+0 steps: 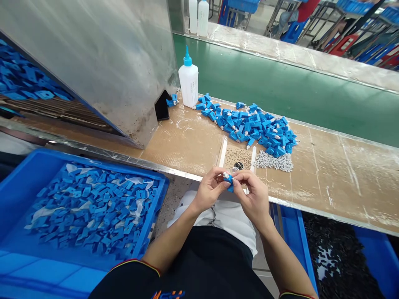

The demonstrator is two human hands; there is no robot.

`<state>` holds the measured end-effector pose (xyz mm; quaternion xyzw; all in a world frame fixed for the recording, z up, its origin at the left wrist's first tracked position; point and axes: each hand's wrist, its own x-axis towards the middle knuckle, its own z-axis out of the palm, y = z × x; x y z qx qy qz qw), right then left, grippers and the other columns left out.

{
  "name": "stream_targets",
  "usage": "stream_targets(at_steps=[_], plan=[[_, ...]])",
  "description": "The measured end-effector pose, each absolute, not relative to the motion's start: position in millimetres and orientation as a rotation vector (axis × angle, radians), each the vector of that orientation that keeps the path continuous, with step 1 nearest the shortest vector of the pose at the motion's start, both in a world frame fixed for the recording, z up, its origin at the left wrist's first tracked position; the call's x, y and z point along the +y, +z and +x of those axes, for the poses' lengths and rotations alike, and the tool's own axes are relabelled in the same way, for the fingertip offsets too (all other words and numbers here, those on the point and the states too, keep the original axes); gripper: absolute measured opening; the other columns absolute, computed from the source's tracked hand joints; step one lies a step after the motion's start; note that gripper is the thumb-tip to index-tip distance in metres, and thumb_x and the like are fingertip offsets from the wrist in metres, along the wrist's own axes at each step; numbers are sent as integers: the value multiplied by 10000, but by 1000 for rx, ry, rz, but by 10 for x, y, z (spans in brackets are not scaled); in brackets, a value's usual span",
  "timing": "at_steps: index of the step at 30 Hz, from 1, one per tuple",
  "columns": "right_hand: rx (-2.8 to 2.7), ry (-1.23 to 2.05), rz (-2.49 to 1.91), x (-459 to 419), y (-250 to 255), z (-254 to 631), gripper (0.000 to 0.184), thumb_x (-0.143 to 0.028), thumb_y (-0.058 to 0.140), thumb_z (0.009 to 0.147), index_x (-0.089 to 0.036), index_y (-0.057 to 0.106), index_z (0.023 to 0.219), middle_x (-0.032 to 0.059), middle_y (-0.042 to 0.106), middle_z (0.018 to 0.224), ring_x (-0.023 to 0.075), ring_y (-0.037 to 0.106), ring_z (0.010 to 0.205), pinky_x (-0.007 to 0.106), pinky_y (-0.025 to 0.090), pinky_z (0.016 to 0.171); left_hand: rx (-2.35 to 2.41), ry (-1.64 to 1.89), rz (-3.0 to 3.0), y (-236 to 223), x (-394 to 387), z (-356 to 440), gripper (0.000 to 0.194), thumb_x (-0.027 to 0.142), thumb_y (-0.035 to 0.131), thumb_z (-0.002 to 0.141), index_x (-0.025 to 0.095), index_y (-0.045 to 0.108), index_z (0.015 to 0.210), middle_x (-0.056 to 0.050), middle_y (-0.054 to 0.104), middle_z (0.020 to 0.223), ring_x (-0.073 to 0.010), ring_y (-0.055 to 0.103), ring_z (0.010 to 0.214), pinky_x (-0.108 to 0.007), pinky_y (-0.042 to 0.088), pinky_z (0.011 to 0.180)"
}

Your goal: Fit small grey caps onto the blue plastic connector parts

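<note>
Close to the bench edge, my left hand [212, 187] grips a small blue plastic part [230, 181] with a whitish piece at its end. My right hand [252, 190] meets it from the other side, thumb and forefinger pinched at the part; a tiny pale bit shows by those fingertips, too small to name. Just beyond my hands lie a small round black item [238, 165] and a patch of tiny brownish pieces [238, 155] between two white strips. A heap of blue plastic parts [255, 126] spreads behind, with a pile of small grey pieces [276, 161] in front.
A white bottle with a blue nozzle [188, 83] stands beside a metal housing [124, 62]. Past the cardboard-covered bench [336, 166] runs a green conveyor belt [280, 83]. A blue crate [162, 182] of blue parts sits lower left; black pieces [336, 249] fill another at lower right.
</note>
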<state>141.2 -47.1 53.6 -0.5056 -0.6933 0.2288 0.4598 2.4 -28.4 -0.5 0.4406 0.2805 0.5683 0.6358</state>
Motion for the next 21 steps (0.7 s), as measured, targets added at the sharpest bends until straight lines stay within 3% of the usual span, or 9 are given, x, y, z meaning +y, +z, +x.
stream_targets(at_steps=[8, 16, 21], plan=[[-1830, 559, -1290, -491, 582, 1480, 118, -183, 558, 945, -229, 595, 844, 31, 692, 858, 156, 653, 770, 274, 528, 655, 630, 1304, 1110, -12, -278, -10, 198, 362, 766, 859, 204, 687, 949, 0, 641, 823, -113, 617, 747, -222, 523, 701], [-1840, 349, -1320, -577, 592, 1395, 123, -161, 547, 961, -230, 608, 879, 44, 721, 894, 175, 698, 840, 288, 560, 736, 703, 1351, 1238, -22, -285, -41, 183, 351, 748, 870, 192, 726, 956, -17, 625, 815, -131, 616, 726, -249, 532, 669], [-1807, 449, -1324, -610, 544, 1415, 133, -207, 537, 984, -243, 632, 899, 52, 730, 918, 196, 709, 886, 324, 576, 768, 722, 1311, 1296, -12, -267, -96, 181, 348, 751, 865, 184, 735, 942, -37, 657, 824, -148, 638, 752, -256, 533, 677]])
